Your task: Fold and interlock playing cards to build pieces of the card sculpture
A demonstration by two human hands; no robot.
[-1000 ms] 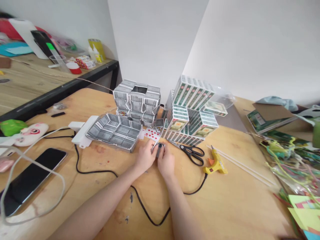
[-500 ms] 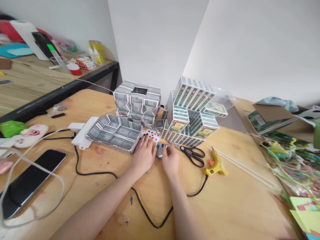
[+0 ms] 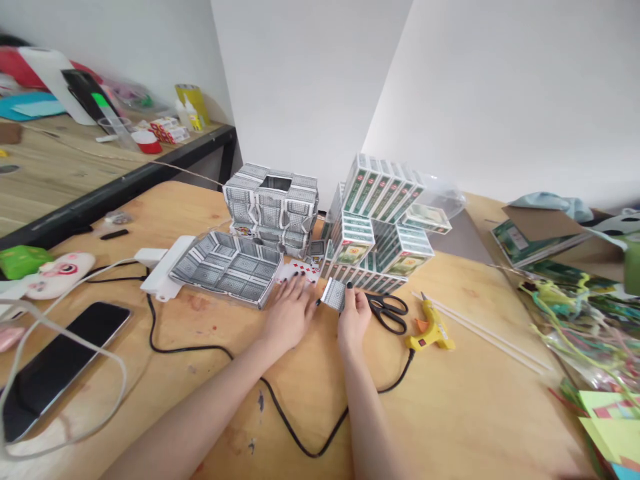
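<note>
My right hand [image 3: 354,315] pinches a playing card [image 3: 333,293], its grey patterned back facing me. Beside it, my left hand [image 3: 289,312] lies with fingers spread on the table, fingertips at face-up diamond cards [image 3: 300,270]. Left of that hand sits a shallow tray made of playing cards [image 3: 243,267]. Behind the tray stands a boxy structure of folded cards [image 3: 273,207] with a square hole in its top. Black-handled scissors [image 3: 390,308] lie just right of my right hand, their blades hidden.
Stacked card boxes [image 3: 385,193] stand behind the scissors. A yellow glue gun [image 3: 430,327] rests at right, its black cord [image 3: 300,437] looping below my arms. A phone [image 3: 65,367] and white power strip [image 3: 173,270] lie left. Coloured scraps [image 3: 585,333] crowd the right edge.
My right hand has moved slightly right with the card, away from my left hand, and more of the card's back shows. My left fingers have spread a little.
</note>
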